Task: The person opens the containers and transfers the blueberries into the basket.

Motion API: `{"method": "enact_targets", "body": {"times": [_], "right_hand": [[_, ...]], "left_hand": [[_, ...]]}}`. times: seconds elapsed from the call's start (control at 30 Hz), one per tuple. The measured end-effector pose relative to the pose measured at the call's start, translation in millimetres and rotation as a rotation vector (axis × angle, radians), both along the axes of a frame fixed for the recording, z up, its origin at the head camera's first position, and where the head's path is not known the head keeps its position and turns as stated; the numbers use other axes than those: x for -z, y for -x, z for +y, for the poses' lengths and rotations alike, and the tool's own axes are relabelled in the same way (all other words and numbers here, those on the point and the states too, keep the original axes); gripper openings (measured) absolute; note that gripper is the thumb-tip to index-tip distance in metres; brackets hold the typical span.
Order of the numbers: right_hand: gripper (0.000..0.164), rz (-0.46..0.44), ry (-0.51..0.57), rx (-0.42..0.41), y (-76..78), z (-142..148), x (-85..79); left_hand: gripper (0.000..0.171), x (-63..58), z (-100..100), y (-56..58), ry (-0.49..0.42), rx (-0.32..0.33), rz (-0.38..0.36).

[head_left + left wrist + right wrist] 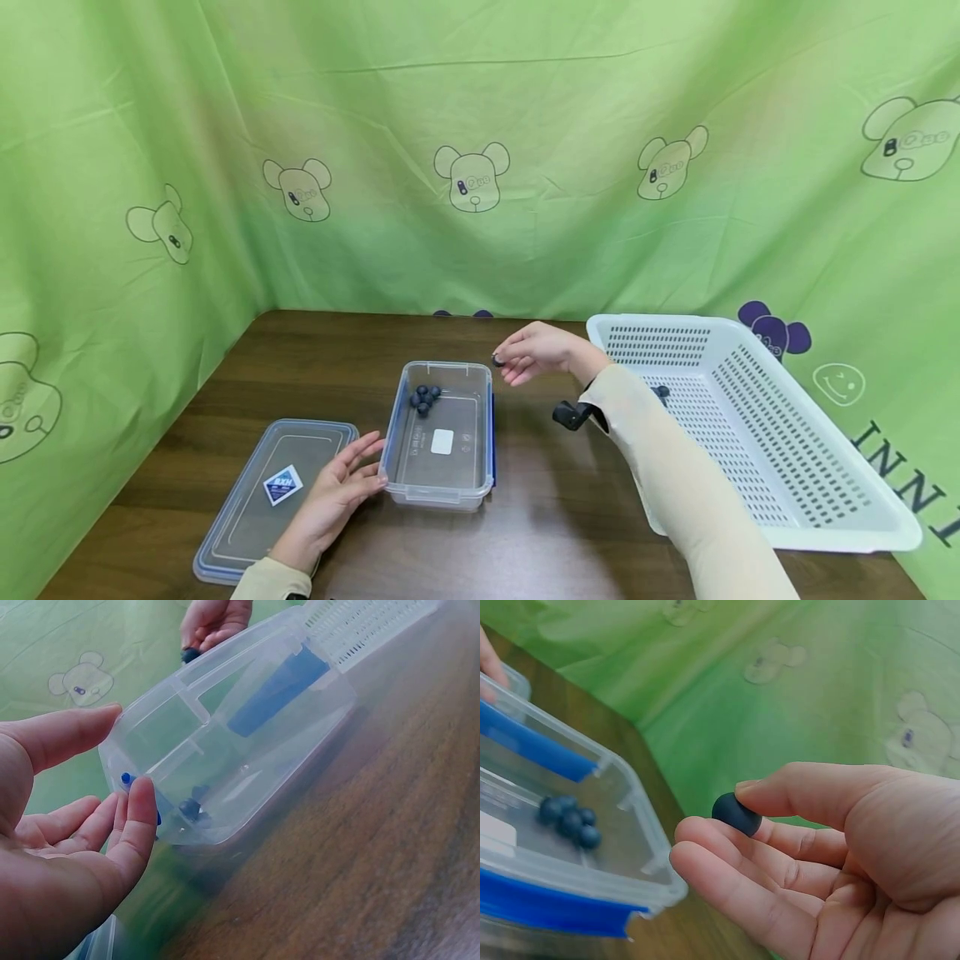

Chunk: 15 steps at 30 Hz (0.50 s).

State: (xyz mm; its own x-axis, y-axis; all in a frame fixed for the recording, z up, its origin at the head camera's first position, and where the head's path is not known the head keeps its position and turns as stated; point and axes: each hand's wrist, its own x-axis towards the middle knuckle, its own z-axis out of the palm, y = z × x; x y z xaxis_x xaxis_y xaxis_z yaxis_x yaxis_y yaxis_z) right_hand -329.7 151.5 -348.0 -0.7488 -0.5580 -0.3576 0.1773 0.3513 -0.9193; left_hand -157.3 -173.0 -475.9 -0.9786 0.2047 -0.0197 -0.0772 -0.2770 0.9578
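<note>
Right hand (543, 348) pinches one ball (735, 814), thumb to fingertips, just outside the far right corner of the box (431, 493), left hand (336, 498) spread loosely at its wall; low, gentle release inside seems best.

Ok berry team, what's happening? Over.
Right grip: pinching dark berry, near box's far-right corner. Left grip: at box's left side. Lid: off, lying left. Nothing seen blocking.

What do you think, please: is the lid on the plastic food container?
No, the lid lies on the wooden table beside the open container.
</note>
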Motion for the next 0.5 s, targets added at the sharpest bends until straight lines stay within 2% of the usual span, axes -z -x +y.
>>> {"method": "enact_targets", "body": {"times": [0.2, 0.4, 0.5], "right_hand": [[0.038, 0.003, 0.035, 0.059, 4.8, 29, -1.8], [0.019, 0.007, 0.132, 0.138, 10.7, 70, -1.0], [0.021, -0.006, 0.181, 0.192, 11.9, 94, -0.2]], "left_hand": [[0.074, -0.6, 0, -0.7, -0.001, 0.001, -0.002], [0.074, -0.3, 0, -0.1, 0.001, 0.005, 0.000], [0.074, -0.4, 0, 0.4, -0.001, 0.007, -0.001]]}}
